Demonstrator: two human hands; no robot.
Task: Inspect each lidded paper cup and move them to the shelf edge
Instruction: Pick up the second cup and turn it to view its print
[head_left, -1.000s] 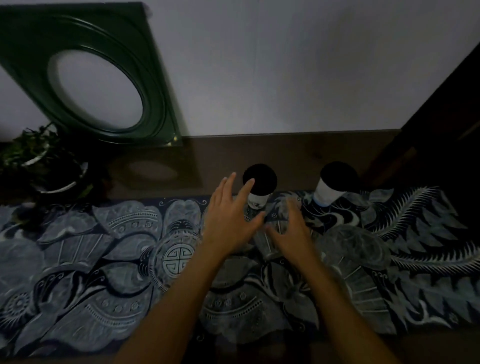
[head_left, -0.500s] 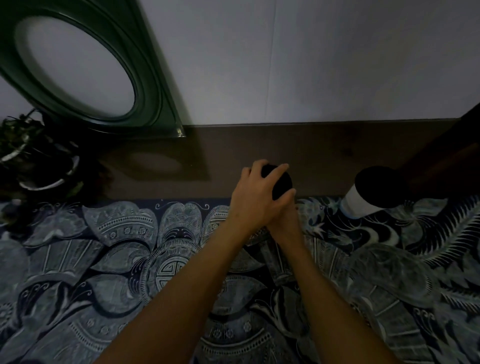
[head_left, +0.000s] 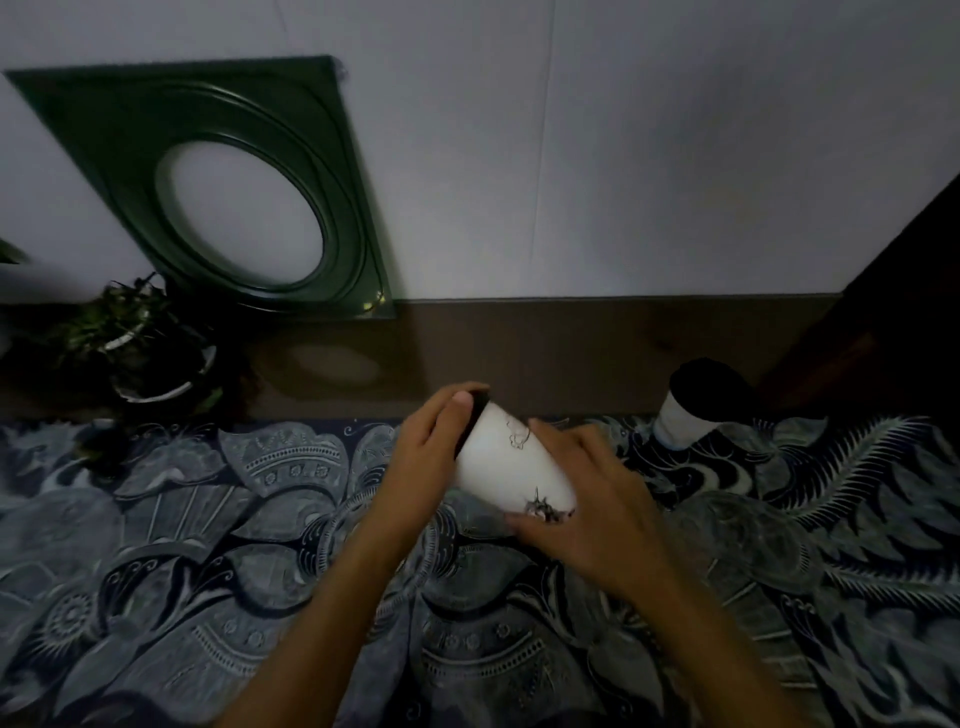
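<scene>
A white paper cup (head_left: 511, 462) with a black lid and small dark drawings is tipped on its side above the patterned cloth, lid end pointing up and left. My left hand (head_left: 428, 457) grips the lid end, thumb on the black rim. My right hand (head_left: 587, 499) holds the cup's base from the right and below. A second white cup with a black lid (head_left: 696, 405) stands upright at the right, on the cloth's far edge, apart from both hands.
A blue-grey patterned cloth (head_left: 208, 545) covers the near surface; beyond it runs a bare dark wooden strip (head_left: 571, 353) against the white wall. A green frame with an oval opening (head_left: 228, 192) leans on the wall at left, beside a potted plant (head_left: 140, 348). Dark furniture (head_left: 904, 312) stands at right.
Both hands closed on the left cup, lifted it off the cloth and tipped it onto its side. The camera view shifted; the right cup stayed put.
</scene>
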